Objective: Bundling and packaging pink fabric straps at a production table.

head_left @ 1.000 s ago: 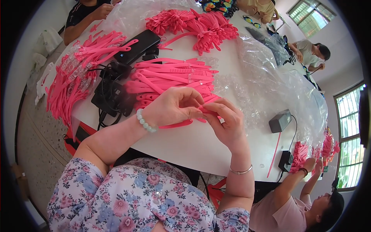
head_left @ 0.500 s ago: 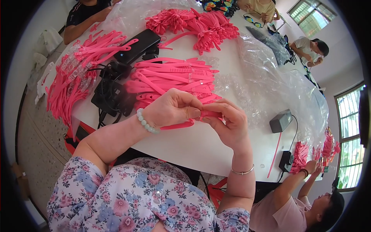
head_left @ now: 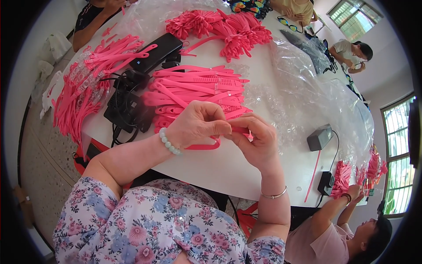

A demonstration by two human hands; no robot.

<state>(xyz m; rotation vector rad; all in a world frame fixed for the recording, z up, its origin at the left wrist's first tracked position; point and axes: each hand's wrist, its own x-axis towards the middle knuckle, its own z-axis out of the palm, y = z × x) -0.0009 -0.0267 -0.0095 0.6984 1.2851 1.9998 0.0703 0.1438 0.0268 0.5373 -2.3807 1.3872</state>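
A pink rubbery goggle strap (head_left: 203, 146) is pinched between my two hands, its looped part hanging below the left one. My left hand (head_left: 200, 125) is closed, thumb against forefinger, with a beaded bracelet at the wrist. Close beside it, my right hand (head_left: 258, 140) also grips the strap with thumb and fingers. Fingers cover most of the section between them, so any small part there is hidden. Just beyond my hands lies a stack of pink straps (head_left: 198, 86), some with clear buckles.
Pink straps with clear buckles (head_left: 81, 97) heap at left, beside black adapters (head_left: 125, 110) and a black box (head_left: 157, 53). Bundled straps (head_left: 241, 35) lie at the back. Clear plastic sheeting (head_left: 307, 88), loose clear pieces (head_left: 263, 103) and a grey box (head_left: 319, 137) are rightward. Co-workers sit around.
Both hands have shifted slightly left and their finger grip has changed, covering more of the strap between them. The co-worker at the back left has raised a hand.
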